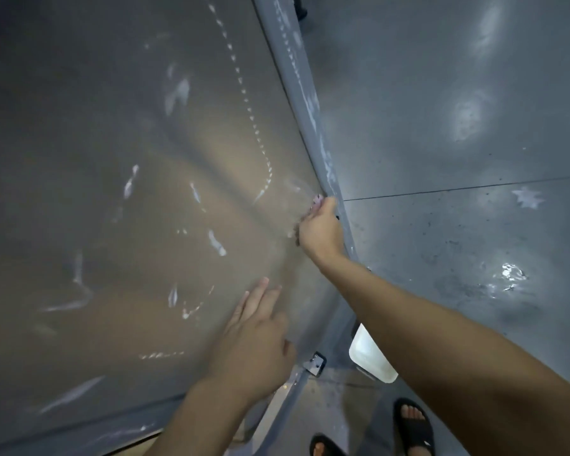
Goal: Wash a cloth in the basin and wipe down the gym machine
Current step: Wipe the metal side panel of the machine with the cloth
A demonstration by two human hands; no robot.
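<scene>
Seen from the head camera, the right hand (320, 225) is at the centre of the frame, its fingers curled around a small cloth (317, 200) that peeks out pale just above the knuckles, pressed against the grey edge (305, 103) of the machine panel (112, 159). Lower, the left hand (255, 337) rests with straight fingers on the panel. At bottom right stand two black sandals (413, 426) on the floor (458, 225).

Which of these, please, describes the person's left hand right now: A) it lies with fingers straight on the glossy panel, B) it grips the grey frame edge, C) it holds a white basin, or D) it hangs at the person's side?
A: the left hand lies with fingers extended on the glossy panel, while the right hand is at the grey frame edge.
</scene>
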